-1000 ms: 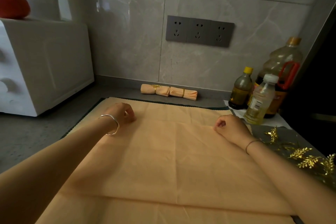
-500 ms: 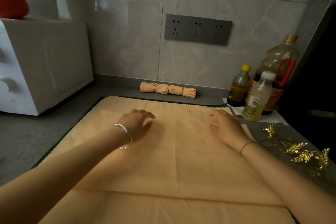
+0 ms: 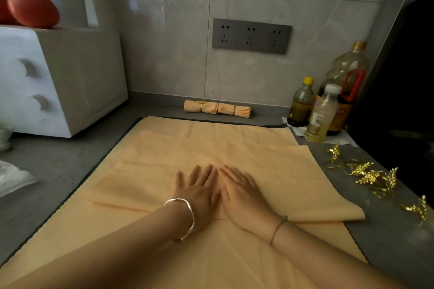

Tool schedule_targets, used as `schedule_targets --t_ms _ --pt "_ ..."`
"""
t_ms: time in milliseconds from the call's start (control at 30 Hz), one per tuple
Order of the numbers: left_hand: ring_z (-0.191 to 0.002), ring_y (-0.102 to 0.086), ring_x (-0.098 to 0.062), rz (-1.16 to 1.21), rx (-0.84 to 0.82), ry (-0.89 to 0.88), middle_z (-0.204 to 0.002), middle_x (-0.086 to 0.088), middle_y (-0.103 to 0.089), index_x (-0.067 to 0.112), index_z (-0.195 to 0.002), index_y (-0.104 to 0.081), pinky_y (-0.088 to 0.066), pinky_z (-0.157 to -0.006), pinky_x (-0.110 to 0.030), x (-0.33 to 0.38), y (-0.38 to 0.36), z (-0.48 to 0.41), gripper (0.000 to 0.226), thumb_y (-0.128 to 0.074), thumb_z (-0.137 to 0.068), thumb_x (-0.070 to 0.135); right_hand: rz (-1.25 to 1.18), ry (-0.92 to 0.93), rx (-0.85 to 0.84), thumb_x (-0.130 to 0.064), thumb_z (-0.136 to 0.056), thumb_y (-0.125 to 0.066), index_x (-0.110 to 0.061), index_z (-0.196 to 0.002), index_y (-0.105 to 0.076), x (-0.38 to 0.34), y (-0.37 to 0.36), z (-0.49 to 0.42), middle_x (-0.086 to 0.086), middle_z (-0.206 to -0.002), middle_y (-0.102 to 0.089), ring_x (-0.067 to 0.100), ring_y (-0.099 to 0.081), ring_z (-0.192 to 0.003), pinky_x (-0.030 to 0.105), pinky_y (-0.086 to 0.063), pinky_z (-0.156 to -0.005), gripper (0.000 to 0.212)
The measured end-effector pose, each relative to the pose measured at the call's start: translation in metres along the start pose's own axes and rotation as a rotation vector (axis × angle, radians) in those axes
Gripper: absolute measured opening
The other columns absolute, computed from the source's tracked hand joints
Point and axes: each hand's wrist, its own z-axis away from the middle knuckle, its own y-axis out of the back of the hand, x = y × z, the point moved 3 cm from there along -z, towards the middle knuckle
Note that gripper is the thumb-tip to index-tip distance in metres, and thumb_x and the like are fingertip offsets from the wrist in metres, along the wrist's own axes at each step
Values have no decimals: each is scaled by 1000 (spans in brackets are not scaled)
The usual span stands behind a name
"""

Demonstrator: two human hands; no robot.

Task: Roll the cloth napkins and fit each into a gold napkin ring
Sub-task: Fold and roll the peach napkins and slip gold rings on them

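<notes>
Fingers (image 3: 206,175) straight and spread: left hand (image 3: 199,195) and right hand (image 3: 244,195) press flat, together, on the folded peach cloth napkin (image 3: 293,171). Its right edge laps onto grey stone counter (image 3: 387,241), near leafy gold napkin rings (image 3: 373,175). Behind, three plastic bottles (image 3: 320,117), seemingly part-full of oil.
</notes>
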Motion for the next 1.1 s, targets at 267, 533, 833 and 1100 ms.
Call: schedule_targets --t_ms 267,533,833,1100 --pt "-145 6 -20 59 64 71 -157 11 8 30 -150 2 1 -116 -49 -27 0 2 57 -15 -99 48 69 -149 -57 -43 -100 -19 -42 -148 -8 50 16 20 -13 -158 0 12 1 -145 42 -1 -117 49" --pt "-145 4 -22 59 79 227 -157 10 7 29 -150 1 -1 -115 -51 -81 2 7 63 -13 -95 57 85 -276 -59 -49 -99 -17 -28 -151 -3 119 37 49 -7 -158 3 9 2 -145 28 -1 -117 57" --pt "-145 4 -29 58 42 325 -158 7 5 36 -149 -2 0 -114 -54 -108 8 18 69 -12 -89 68 8 -365 -75 -51 -98 -15 -20 -151 -2 143 43 60 -6 -158 3 8 2 -145 28 0 -115 63" --pt "-144 12 -18 102 -26 1 -157 8 9 36 -148 3 7 -117 -45 -79 30 34 110 8 -54 93 -46 -71 -136 -71 -81 -22 -28 -150 -5 93 72 65 -14 -156 -3 3 -2 -143 26 -4 -118 83"
